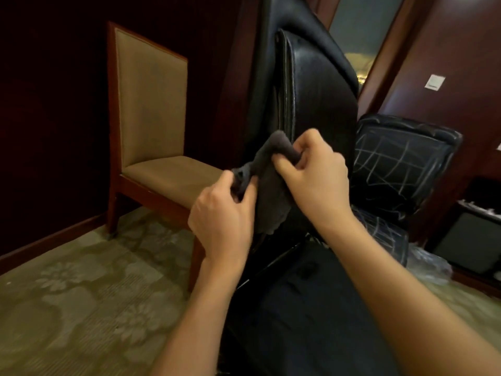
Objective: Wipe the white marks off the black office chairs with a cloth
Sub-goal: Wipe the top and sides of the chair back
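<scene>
A tall black leather office chair stands right in front of me, its backrest seen from the side. Both my hands hold a dark grey cloth in front of the backrest's lower edge. My left hand pinches one bunched end of the cloth. My right hand grips the other end, with the rest of the cloth hanging down between them. A second black office chair behind to the right is covered with white scribbled lines.
A wooden chair with tan upholstery stands to the left against a dark wall. Patterned green carpet covers the floor. Dark wood panelling with a white switch plate is at the right, above a low dark cabinet.
</scene>
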Tool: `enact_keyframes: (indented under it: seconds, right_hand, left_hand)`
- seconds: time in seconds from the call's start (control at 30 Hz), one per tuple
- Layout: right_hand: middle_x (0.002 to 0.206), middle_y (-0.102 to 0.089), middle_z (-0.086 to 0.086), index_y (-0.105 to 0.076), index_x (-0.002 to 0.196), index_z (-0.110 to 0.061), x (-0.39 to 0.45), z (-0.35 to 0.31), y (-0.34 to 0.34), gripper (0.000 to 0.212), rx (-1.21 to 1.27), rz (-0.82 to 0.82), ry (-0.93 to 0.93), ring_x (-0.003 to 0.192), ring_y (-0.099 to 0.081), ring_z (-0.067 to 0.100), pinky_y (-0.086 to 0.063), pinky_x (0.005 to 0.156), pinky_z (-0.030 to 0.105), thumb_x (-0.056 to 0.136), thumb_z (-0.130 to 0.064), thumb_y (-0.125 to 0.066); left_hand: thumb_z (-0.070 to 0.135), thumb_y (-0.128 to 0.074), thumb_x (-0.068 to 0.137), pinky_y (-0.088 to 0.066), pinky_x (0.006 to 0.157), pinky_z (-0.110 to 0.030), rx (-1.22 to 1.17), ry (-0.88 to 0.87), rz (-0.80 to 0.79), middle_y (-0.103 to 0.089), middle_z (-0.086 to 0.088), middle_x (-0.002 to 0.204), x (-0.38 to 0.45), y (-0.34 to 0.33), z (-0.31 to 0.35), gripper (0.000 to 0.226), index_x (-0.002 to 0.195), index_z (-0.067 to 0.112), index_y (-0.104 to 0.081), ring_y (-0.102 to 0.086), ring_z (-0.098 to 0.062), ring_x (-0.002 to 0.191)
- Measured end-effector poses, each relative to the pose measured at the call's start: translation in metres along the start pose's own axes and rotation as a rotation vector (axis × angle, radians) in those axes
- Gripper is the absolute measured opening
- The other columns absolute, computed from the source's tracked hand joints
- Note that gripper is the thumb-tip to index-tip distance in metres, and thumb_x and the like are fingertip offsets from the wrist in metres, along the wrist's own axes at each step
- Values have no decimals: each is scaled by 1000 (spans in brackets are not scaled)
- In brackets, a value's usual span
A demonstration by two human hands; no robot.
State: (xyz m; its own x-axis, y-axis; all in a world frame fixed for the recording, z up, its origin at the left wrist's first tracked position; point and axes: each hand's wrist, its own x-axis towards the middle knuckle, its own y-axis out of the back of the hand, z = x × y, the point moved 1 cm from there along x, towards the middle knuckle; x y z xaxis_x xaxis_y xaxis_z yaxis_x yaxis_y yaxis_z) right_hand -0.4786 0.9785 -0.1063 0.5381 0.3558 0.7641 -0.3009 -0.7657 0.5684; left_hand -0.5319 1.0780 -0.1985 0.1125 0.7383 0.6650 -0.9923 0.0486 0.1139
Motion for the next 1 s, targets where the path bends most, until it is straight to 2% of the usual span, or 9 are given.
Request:
enact_keyframes:
  seconds: [0.13, 0.2, 0.33, 0.4, 0.53, 0.67, 0.83, 0.9, 1.0]
  right_hand:
    - [62, -55, -9, -47, 86, -26, -28, 10, -14, 26, -59, 11, -51, 63, -55, 11, -37, 54, 30, 86, -40, -69]
    - [62, -56, -9, -46, 86, -26, -49, 16, -25, 27, -69, -7, -91, 65, -59, 15, -43, 59, 33, 86, -41, -68]
    - [64, -58, -8, -47, 86, -27, -65, 20, -39, 23, -138, -81, -62, 64, -60, 13, -44, 58, 32, 86, -37, -68]
    - [68, -62, -4, -50, 87, -23, -49, 15, -34, 24, -147, 1, -20, 70, -64, 25, -46, 60, 35, 83, -36, -69]
    - [76, -63, -3, -52, 91, -23, 6, 0, -14, 22, -107, 56, -11, 78, -61, 27, -44, 65, 36, 84, -37, -67]
    - [75, -55, -9, -46, 91, -25, 11, 6, -25, 24, -114, -25, -37, 72, -49, 18, -35, 63, 33, 86, -39, -65]
    - [71, -57, -9, -40, 91, -27, -35, 14, -51, 25, -86, -6, -38, 69, -59, 22, -33, 60, 32, 90, -37, -63]
    - [74, -60, -7, -40, 91, -27, -55, 19, -62, 25, -108, -6, -52, 74, -63, 26, -35, 60, 33, 90, -38, -63]
    - [76, -64, -2, -41, 90, -26, -93, 37, -85, 25, -119, -42, -96, 74, -64, 27, -44, 61, 37, 89, -38, -63]
  left_hand:
    - [33, -77, 83, -40, 88, -44, -91, -41, 52, -58, -12, 127, -24, -19, -27, 22, 80, 13, -69, -51, -35, 120]
    - [30, -76, 85, -42, 94, -49, -60, -31, 0, -55, -14, 137, -39, -24, -42, 21, 85, 10, -70, -48, -38, 128]
    - [26, -73, 89, -47, 95, -47, -77, -72, -76, -61, -12, 129, -62, -29, -62, 19, 89, 7, -70, -54, -35, 124]
    - [33, -68, 92, -48, 88, -36, -223, -31, -73, -65, -9, 115, -44, -33, -56, 24, 90, 9, -69, -60, -28, 109]
    - [35, -66, 93, -29, 69, -17, -348, 66, -53, -59, -2, 98, 2, -45, -25, 24, 83, 14, -62, -53, -12, 84]
    - [31, -65, 93, -35, 75, -19, -329, 41, -85, -55, -8, 105, -2, -52, -29, 24, 89, 7, -65, -59, -25, 91]
    - [34, -56, 87, -50, 91, -37, -216, -108, -124, -57, -12, 120, -24, -51, -64, 36, 100, 3, -67, -58, -28, 109]
    - [37, -55, 86, -52, 91, -41, -246, -66, -154, -57, -11, 120, -39, -53, -81, 38, 101, 4, -67, -59, -29, 109]
    - [40, -54, 86, -47, 92, -33, -223, 31, -244, -57, -10, 121, -67, -62, -109, 42, 104, 4, -67, -58, -27, 110]
